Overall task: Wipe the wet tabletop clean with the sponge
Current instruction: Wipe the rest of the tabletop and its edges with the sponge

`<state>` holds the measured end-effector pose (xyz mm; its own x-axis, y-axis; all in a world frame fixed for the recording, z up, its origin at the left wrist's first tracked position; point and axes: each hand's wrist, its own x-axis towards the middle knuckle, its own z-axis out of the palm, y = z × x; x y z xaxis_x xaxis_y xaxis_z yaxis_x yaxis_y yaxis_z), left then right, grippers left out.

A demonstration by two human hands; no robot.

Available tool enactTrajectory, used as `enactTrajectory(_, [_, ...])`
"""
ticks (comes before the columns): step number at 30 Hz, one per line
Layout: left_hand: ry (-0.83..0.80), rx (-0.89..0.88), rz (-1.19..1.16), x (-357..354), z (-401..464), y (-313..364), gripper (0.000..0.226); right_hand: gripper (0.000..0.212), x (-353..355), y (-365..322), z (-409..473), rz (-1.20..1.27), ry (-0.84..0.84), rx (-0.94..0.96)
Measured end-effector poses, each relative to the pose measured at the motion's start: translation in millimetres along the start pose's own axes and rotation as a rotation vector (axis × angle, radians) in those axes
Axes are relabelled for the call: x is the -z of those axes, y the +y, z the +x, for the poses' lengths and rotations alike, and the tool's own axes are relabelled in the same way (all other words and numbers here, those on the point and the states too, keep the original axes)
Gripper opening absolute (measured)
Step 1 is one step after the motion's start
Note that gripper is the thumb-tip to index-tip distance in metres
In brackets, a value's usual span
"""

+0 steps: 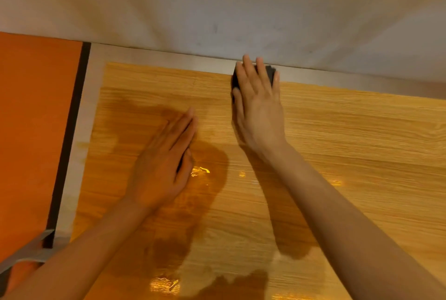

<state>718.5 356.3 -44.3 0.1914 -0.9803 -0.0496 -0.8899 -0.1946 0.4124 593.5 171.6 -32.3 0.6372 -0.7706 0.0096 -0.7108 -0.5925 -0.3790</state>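
Note:
A wood-grain tabletop point(350, 145) fills most of the view, with shiny wet patches point(200, 171) near its middle and front. My right hand point(259, 109) lies flat, fingers straight, pressing a dark sponge point(270, 73) onto the table's far edge by the wall; most of the sponge is hidden under my fingers. My left hand point(164, 167) rests flat on the tabletop to the left, fingers straight and together, holding nothing.
A pale wall point(241, 5) rises directly behind the table's far edge. An orange panel point(33, 130) with a dark strip point(70, 135) stands along the table's left side. A pale border point(82, 130) frames the wood surface.

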Motion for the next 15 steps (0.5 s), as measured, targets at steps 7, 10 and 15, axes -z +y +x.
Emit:
enactTrajectory(7, [0.007, -0.018, -0.02, -0.5, -1.0, 1.3, 0.059, 0.05, 9.6, 7.7, -35.5, -0.072, -0.124, 0.254])
enactTrajectory(10, [0.025, -0.018, -0.036, -1.7, -1.9, 0.9, 0.058, 0.048, 18.8, 30.5, -12.8, -0.078, -0.012, 0.044])
enactTrajectory(15, [0.061, 0.002, -0.024, -4.1, -2.1, 1.8, 0.057, 0.042, 8.2, 3.5, 18.0, -0.136, 0.022, -0.117])
